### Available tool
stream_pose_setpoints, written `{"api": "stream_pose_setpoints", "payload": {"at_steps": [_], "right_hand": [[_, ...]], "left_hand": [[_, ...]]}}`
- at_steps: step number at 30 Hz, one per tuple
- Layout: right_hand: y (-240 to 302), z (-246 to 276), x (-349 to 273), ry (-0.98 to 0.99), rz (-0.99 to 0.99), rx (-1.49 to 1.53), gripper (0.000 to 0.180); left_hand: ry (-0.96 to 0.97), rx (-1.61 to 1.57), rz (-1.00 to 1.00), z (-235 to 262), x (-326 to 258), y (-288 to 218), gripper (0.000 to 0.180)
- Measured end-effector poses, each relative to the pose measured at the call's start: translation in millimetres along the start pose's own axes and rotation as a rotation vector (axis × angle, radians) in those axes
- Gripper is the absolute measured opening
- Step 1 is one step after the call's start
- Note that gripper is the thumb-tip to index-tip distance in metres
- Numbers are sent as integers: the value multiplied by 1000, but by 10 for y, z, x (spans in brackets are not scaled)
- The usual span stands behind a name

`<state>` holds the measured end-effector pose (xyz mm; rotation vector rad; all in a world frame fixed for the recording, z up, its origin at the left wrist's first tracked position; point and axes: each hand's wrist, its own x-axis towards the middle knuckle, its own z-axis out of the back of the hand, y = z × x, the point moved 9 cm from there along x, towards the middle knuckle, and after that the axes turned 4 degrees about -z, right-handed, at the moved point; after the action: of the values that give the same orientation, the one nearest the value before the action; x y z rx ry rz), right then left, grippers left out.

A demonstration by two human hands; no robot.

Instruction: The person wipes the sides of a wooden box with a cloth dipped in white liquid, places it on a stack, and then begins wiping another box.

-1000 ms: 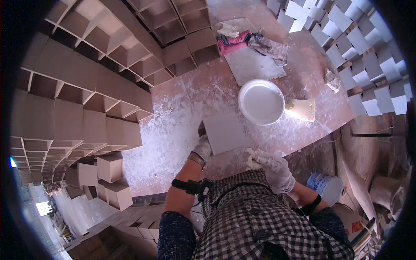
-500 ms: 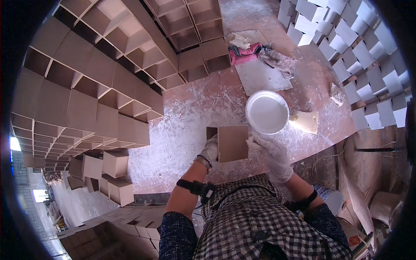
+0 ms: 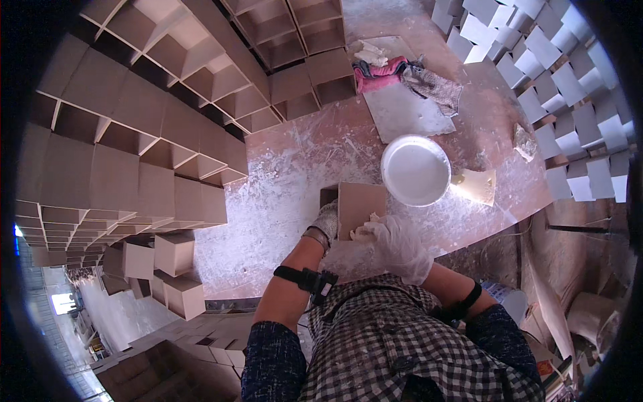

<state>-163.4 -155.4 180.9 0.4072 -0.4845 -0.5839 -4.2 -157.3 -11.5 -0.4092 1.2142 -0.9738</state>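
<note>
A tan open-topped clay box (image 3: pixel 358 208) stands on the dusty worktable (image 3: pixel 281 214) in front of me. My left hand (image 3: pixel 326 222), in a grey glove, grips its left side. My right hand (image 3: pixel 395 244), in a thin white glove, presses a pale lump, perhaps a sponge, against the box's near wall. A round white bowl (image 3: pixel 415 170) holding white liquid sits just right of the box.
Rows of tan clay boxes (image 3: pixel 134 154) are stacked to the left and behind, whiter ones (image 3: pixel 569 80) at the right. A grey board (image 3: pixel 408 110) with rags (image 3: pixel 382 72) lies behind the bowl. A pale wedge-shaped piece (image 3: pixel 477 185) lies beside the bowl.
The box has been tipped so its tan side faces up, and my right hand has come onto its near wall. My head has shifted, moving the view.
</note>
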Motion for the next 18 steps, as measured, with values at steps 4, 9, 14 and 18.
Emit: {"api": "stream_pose_setpoints", "payload": {"at_steps": [4,9,14,18], "right_hand": [[-6,-216,24,86,125,216,27],[-689,-124,445,149,-237,67,31],[-459,-11,491,-87,-250,-173,23],[-512,-263,-60,199,-417,453,15]], "left_hand": [[-24,-635,-49,-71,61,152,47],[77,-132,2,-76,-179,-542,47],[69,-759,-169,-126,279,607,50],[46,-821,202,-314,142,132,50]]}}
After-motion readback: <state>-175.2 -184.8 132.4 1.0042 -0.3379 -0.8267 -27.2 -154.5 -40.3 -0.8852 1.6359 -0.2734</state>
